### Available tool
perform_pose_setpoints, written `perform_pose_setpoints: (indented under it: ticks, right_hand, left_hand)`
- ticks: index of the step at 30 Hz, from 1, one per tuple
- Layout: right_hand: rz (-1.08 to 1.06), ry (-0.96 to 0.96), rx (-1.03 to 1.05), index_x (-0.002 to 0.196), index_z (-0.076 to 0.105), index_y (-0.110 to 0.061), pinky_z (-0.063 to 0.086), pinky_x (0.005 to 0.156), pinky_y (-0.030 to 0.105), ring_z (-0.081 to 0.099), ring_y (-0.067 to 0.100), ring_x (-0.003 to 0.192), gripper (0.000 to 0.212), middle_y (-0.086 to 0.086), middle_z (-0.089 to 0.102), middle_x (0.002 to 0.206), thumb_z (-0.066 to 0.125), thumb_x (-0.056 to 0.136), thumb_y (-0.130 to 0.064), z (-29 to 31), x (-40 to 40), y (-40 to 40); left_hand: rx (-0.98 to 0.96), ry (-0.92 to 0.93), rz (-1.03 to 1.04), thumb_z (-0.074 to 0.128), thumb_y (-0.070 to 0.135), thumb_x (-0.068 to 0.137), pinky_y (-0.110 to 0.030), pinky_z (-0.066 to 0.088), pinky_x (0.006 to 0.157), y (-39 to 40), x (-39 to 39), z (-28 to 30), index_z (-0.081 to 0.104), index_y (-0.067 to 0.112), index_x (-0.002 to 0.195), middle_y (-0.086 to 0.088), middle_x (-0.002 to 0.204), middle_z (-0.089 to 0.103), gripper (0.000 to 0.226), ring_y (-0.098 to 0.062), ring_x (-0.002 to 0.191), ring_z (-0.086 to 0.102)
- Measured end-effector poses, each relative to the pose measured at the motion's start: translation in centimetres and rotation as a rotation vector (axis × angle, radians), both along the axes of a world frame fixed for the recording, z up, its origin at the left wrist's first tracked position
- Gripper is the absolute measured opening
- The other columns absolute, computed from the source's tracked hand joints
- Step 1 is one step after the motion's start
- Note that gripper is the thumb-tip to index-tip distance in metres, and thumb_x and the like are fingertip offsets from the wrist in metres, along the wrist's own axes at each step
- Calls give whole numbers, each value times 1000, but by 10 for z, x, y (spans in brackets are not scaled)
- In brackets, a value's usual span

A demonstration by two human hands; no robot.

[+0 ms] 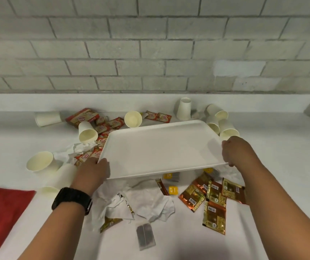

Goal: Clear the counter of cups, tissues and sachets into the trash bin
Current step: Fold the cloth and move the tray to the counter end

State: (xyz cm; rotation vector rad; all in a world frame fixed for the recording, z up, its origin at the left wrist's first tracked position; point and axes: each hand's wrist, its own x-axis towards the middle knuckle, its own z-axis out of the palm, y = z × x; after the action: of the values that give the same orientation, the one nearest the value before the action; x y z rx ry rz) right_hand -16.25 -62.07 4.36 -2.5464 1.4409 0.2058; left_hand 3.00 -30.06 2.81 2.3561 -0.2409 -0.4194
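A white tray (161, 147) hangs above the white counter (281, 156), held at its near corners. My left hand (94, 171) grips the near left corner and my right hand (234, 151) grips the near right corner. Several white paper cups lie tipped around it: one cup (87, 131) at the left, a cluster of cups (219, 119) at the back right, one upside-down cup (183, 108). Red creamer sachets (101, 126) lie behind the tray's left side. Gold and copper sachets (214, 199) lie near my right arm. Crumpled tissues (146, 201) and a tea bag (145, 235) lie below the tray.
A red cloth (2, 209) lies at the near left of the counter. A grey brick wall (150, 44) rises behind a low white ledge. Small yellow tea tags (173, 190) sit under the tray's near edge. No trash bin is in view.
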Motion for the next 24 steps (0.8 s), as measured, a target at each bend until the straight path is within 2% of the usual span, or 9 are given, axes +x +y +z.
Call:
perform_pose_setpoints:
  ticks: [2, 5, 7, 9, 12, 14, 16, 18, 24]
  right_hand:
    - [-81, -108, 2, 98, 57, -1, 37, 48, 25, 61, 24, 69, 14, 8, 56, 79, 46, 92, -9, 7, -16, 0]
    - [-138, -271, -4, 87, 50, -3, 35, 45, 25, 51, 22, 54, 19, 10, 51, 67, 38, 97, -14, 22, -38, 2]
    - [-161, -205, 11, 90, 49, -4, 33, 47, 25, 53, 22, 63, 3, 10, 50, 74, 46, 91, -4, 32, -53, 6]
    - [-190, -178, -15, 87, 47, -1, 33, 50, 25, 58, 29, 76, 4, 15, 56, 86, 48, 89, 3, 35, -69, 3]
    - [-276, -358, 12, 81, 50, 4, 32, 50, 27, 57, 31, 61, 25, 23, 59, 79, 38, 98, -11, 40, -95, -4]
    - [-339, -461, 17, 81, 51, 4, 30, 50, 28, 55, 31, 56, 35, 23, 57, 75, 34, 100, -19, 42, -115, -16]
    - [-374, -479, 13, 81, 50, 6, 31, 50, 29, 53, 32, 59, 35, 23, 55, 76, 35, 100, -19, 39, -136, -33]
    - [-397, -497, 15, 83, 49, 5, 30, 50, 29, 51, 30, 60, 32, 21, 54, 76, 35, 99, -18, 37, -160, -54]
    - [-468, -485, -4, 89, 53, 1, 44, 64, 36, 56, 35, 69, 29, 22, 56, 87, 38, 99, -21, 37, -230, -140]
  left_hand:
    - [-37, -40, -41, 44, 25, 92, -30, 38, 58, 2, -11, 8, 60, 8, 74, -11, 75, 64, 30, -27, 68, 56]
    - [-81, -72, -77, 43, 30, 93, -33, 41, 64, 4, -19, 18, 60, 11, 75, -9, 74, 64, 32, -27, 68, 56]
    - [-101, -96, -101, 42, 34, 95, -35, 41, 67, 1, -28, 25, 61, 13, 78, -6, 73, 63, 32, -28, 68, 55]
    - [-144, -107, -122, 43, 36, 95, -34, 39, 67, -5, -41, 29, 60, 16, 78, -3, 72, 61, 31, -26, 69, 52]
    - [-196, -111, -142, 45, 35, 95, -33, 39, 64, -20, -63, 34, 55, 25, 75, 2, 76, 60, 25, -20, 69, 54]
    - [-207, -122, -183, 44, 36, 95, -31, 42, 65, -39, -79, 34, 58, 27, 89, 6, 82, 61, 17, -18, 76, 57]
    - [-212, -141, -232, 43, 37, 96, -23, 40, 62, -58, -94, 31, 56, 28, 101, 9, 88, 60, 17, -10, 80, 56]
    - [-226, -135, -264, 43, 38, 96, -17, 36, 59, -82, -112, 26, 53, 30, 103, 13, 89, 58, 14, -7, 83, 56]
    - [-244, -126, -296, 41, 42, 96, -30, 42, 73, -175, -178, 13, 48, 27, 119, 8, 101, 58, 29, -16, 93, 57]
